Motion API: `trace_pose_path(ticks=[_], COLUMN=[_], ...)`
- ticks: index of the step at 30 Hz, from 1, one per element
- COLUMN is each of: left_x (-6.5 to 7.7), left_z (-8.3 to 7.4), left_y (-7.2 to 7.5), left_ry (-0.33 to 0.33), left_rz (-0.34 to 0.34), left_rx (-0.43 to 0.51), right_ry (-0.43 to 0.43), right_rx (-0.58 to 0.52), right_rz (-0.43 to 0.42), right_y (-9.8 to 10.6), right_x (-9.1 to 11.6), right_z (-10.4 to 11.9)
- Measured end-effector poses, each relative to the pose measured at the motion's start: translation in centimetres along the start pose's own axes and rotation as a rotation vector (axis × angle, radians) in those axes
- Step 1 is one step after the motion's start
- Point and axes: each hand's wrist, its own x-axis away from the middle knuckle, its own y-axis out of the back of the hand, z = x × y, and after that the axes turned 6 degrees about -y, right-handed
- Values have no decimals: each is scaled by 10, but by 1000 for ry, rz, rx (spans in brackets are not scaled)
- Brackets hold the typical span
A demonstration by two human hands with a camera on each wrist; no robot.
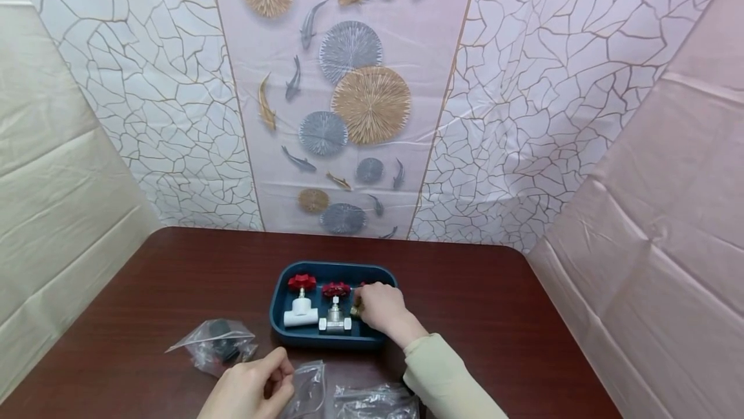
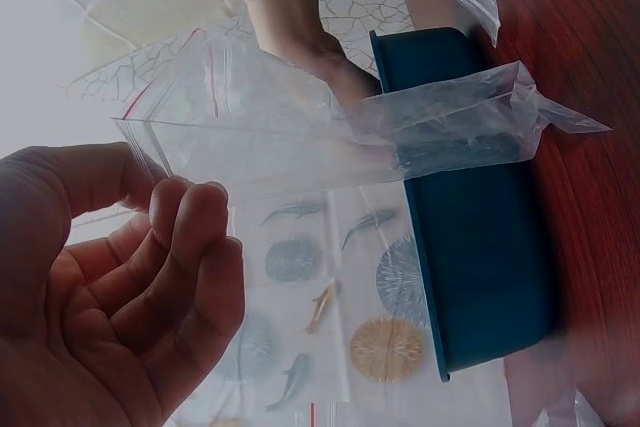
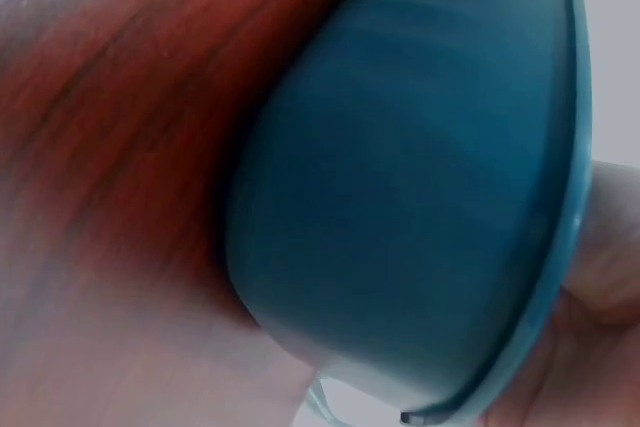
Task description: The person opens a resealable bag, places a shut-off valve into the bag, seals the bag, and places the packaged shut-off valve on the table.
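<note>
My left hand (image 1: 252, 383) pinches the top edge of a clear zip bag (image 2: 290, 142), which hangs from thumb and fingers; the bag looks empty in the left wrist view. My right hand (image 1: 380, 306) reaches into the blue tray (image 1: 325, 341) at its right end. Its fingers grip a brass valve (image 1: 355, 310) with a red handwheel (image 1: 363, 284), mostly hidden behind the hand. Beside it in the tray lie a silver metal valve (image 1: 335, 322) and a white plastic valve (image 1: 301, 312), both with red handwheels. In the right wrist view the tray's wall (image 3: 400, 187) hides the fingertips.
Left of the tray, a clear bag (image 1: 217, 345) with dark and red parts inside lies on the brown table (image 1: 476, 316). More clear bags (image 1: 374, 401) lie at the near edge, between the forearms. Patterned cloth (image 1: 360, 167) hangs behind the table.
</note>
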Motion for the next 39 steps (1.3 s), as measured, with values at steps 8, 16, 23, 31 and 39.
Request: trace_pose_path(ticks=[8, 16, 23, 31, 39], left_x=[0, 1, 0, 1, 0], left_z=[0, 2, 1, 3, 4], left_y=[1, 1, 3, 2, 0], left_ry=[19, 35, 36, -8, -19], left_rz=[26, 64, 59, 5, -3], left_rx=[12, 42, 35, 21, 16], right_ry=[-7, 9, 50, 36, 11], right_rx=[82, 106, 101, -55, -234], right_rz=[74, 83, 108, 248, 415], right_y=[0, -6, 0, 25, 40], right_x=[3, 2, 5, 7, 6], right_z=[1, 2, -1, -1, -7])
